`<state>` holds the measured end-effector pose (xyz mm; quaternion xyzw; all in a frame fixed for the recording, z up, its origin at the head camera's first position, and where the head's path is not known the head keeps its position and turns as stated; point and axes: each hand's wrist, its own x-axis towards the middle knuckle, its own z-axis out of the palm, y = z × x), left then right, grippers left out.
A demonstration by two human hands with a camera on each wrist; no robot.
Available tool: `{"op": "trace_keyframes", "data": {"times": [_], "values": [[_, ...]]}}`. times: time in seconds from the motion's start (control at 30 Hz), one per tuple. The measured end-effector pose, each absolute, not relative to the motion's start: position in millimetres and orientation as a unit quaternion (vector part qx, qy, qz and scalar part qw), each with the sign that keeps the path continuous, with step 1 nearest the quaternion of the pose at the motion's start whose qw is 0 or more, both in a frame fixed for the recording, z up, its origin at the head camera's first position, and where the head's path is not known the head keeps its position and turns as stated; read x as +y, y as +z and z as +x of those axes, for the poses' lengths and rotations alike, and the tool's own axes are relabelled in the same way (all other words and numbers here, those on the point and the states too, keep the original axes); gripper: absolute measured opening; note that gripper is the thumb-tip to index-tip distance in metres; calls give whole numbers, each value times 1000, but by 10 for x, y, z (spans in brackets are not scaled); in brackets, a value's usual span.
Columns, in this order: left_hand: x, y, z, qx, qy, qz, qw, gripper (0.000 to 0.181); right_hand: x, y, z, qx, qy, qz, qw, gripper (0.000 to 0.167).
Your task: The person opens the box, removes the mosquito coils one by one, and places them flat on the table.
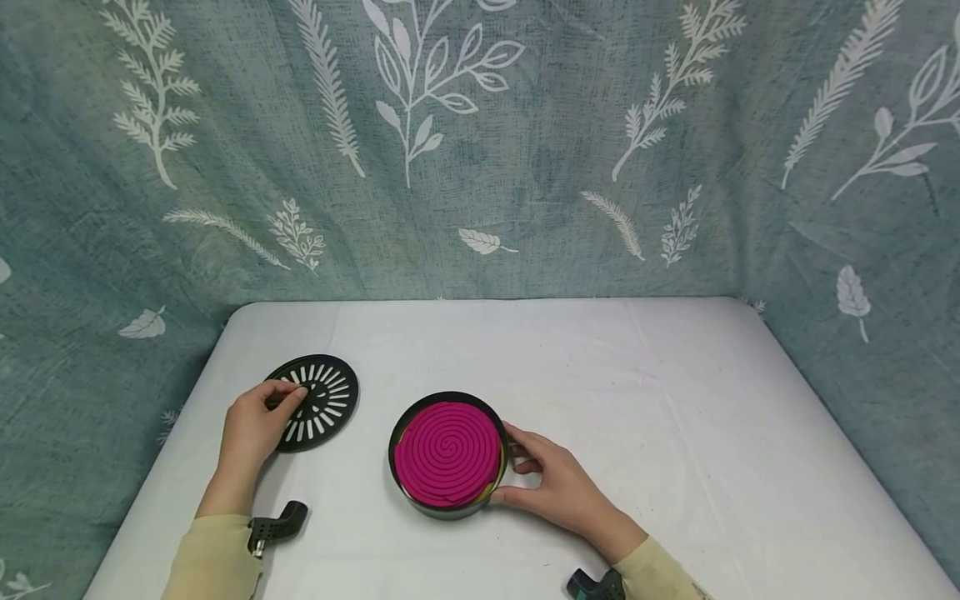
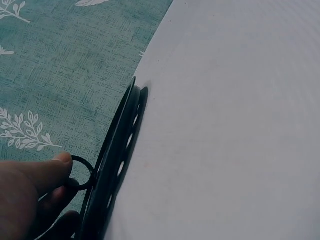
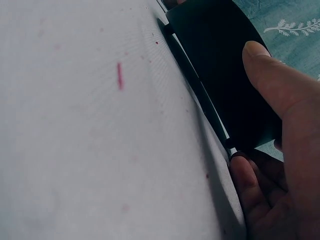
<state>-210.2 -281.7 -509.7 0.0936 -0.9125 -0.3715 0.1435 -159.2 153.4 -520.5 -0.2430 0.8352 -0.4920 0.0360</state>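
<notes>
A black slotted lid [image 1: 346,412] of a mosquito coil holder is at the left of the table. My left hand [image 1: 253,423] pinches the small ring [image 2: 90,169] on top of it; whether the lid touches the cloth I cannot tell. To its right stands the round black tin [image 1: 448,513], with a magenta mosquito coil [image 1: 448,454] lying flat inside. My right hand [image 1: 551,487] grips the tin's right side, the thumb near its front and fingers behind. In the right wrist view, small feet show under the tin's dark wall [image 3: 220,65]. A bit of yellow-green shows beside the coil.
A white cloth [image 1: 600,367] covers the table. Behind it and along both sides hangs a green curtain [image 1: 540,250] with white leaf prints. Black wrist devices [image 1: 279,523] sit on both forearms, close to the table.
</notes>
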Motion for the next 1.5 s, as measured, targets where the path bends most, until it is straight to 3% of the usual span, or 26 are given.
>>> {"op": "trace_keyframes", "data": {"times": [0.33,0.73,0.97,1.2,1.5], "values": [[-2828,-5063,-2094,-915,-367,85,140,34,1517,-5219,-1599,835,-490,-248,25,93],[-2797,-4864,-2085,-907,-400,68,112,66,1531,-5219,-1590,839,-487,-241,26,93],[-2716,-4678,-2002,-903,-421,15,80,87,1519,-5220,-1591,840,-487,-237,33,91],[-2649,-4574,-1847,-890,-449,-56,49,94,1480,-5204,-1585,845,-474,-240,53,93],[-2374,-4742,-1744,-849,-513,-122,-13,111,1532,-5181,-1570,850,-471,-230,50,93]]}}
